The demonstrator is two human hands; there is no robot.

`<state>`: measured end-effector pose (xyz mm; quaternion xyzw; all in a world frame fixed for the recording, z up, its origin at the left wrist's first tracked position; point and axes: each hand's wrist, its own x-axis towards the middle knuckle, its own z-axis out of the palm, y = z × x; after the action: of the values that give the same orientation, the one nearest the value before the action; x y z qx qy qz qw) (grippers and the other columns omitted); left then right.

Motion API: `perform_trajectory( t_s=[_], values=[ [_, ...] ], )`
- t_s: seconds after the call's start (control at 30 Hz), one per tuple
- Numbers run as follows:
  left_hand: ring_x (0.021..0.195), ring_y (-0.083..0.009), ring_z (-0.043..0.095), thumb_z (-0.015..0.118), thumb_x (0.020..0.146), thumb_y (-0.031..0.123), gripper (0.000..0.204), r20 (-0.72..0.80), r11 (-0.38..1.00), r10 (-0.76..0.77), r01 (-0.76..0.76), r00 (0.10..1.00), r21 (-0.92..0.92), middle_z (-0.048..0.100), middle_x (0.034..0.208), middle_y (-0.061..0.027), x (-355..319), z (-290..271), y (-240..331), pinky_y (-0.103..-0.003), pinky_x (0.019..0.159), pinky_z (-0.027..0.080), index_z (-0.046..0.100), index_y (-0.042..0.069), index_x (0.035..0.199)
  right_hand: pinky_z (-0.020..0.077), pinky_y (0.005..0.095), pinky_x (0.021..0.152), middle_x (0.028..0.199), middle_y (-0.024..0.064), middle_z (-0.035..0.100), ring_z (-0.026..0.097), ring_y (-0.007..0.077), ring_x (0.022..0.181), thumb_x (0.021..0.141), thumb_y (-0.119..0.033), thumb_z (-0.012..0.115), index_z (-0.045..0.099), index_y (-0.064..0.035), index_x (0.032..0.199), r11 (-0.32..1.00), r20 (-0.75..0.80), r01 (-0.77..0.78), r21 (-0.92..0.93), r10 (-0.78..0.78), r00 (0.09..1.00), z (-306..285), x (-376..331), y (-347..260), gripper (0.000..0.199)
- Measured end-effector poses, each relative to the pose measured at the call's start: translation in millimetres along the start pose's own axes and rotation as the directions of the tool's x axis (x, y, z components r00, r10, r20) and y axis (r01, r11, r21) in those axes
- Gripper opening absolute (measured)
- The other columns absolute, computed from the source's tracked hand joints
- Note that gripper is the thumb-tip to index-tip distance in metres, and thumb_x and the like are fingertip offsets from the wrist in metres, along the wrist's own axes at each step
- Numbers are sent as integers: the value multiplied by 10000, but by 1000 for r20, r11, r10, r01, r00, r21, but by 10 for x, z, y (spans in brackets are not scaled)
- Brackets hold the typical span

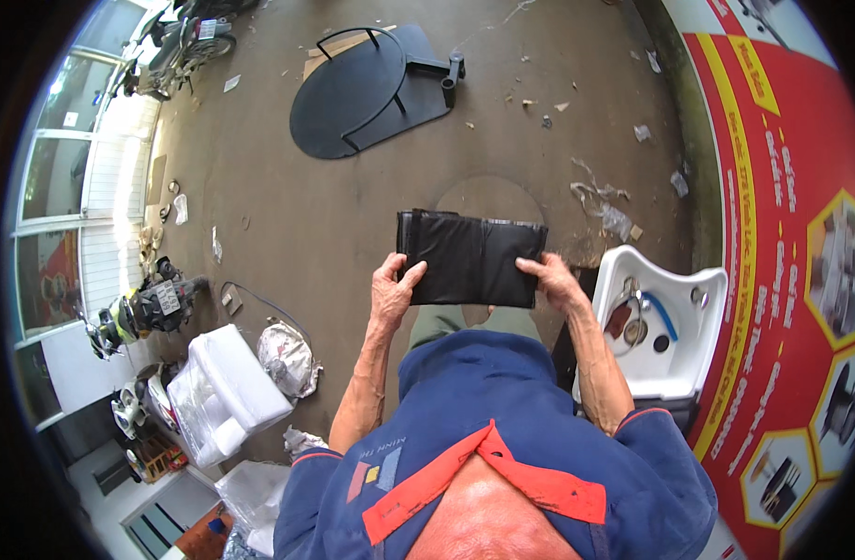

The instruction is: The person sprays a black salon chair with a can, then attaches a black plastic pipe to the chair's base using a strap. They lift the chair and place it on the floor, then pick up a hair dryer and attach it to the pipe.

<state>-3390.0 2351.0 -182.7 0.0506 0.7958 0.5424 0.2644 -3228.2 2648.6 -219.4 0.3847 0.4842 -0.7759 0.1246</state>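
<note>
A black, flat, folded piece of soft sheet (469, 257), perhaps plastic or imitation leather, is stretched level in front of my body. My left hand (391, 288) grips its left edge, thumb on top and fingers underneath. On the other side, my right hand (553, 280) pinches the right edge the same way. Fold lines and a doubled layer show along its left part and top. Whatever may lie inside the folds is hidden.
Beyond the sheet, a black metal base with a round plate and curved bar (353, 103) lies on the floor. A white wash basin (714, 313) stands close on my right, beside a red banner (726, 187). Motorbikes (161, 303) and a plastic-wrapped white seat (227, 383) are on the left.
</note>
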Motion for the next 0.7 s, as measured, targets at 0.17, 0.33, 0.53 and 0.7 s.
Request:
perform_trajectory(
  t_s=[0.17, 0.33, 0.53, 0.7],
  values=[
    [1003, -119, 653, 713, 1009, 152, 271, -207, 858, -291, 158, 934, -489, 745, 1097, -39, 1094, 73, -221, -277, 897, 515, 724, 6, 1237, 569, 402, 970, 1130, 137, 762, 735, 255, 1030, 942, -132, 758, 683, 69, 1211, 925, 75, -344, 161, 337, 939, -528, 1273, 200, 344],
    [1188, -266, 665, 775, 912, 78, 815, -77, 750, -500, 387, 862, -536, 614, 1426, -157, 2427, 28, -489, -419, 957, 563, 355, 20, 1607, 574, 466, 761, 1076, 133, 760, 730, 266, 915, 959, -143, 723, 721, 17, 1177, 776, -206, -625, -84, 600, 773, -595, 2291, 31, 271],
    [1325, -340, 565, 759, 894, 296, 702, 217, 701, -654, 689, 724, -184, 672, 1371, -137, 3910, -75, -341, -669, 990, 417, 517, 109, 1527, 535, 438, 782, 999, 115, 751, 695, 221, 910, 952, -251, 715, 700, 48, 1158, 800, -193, -360, -480, 305, 933, -303, 3204, -1930, 364],
    [1060, -214, 644, 712, 903, 227, 601, 184, 642, -740, 761, 646, -89, 698, 1235, -97, 4388, -156, 21, -417, 739, 475, 552, 47, 1454, 512, 488, 903, 1115, 235, 737, 696, 326, 1031, 965, -328, 699, 638, 96, 1183, 415, -137, -267, -870, 316, 939, 92, 3677, -3203, 481]
  ],
)
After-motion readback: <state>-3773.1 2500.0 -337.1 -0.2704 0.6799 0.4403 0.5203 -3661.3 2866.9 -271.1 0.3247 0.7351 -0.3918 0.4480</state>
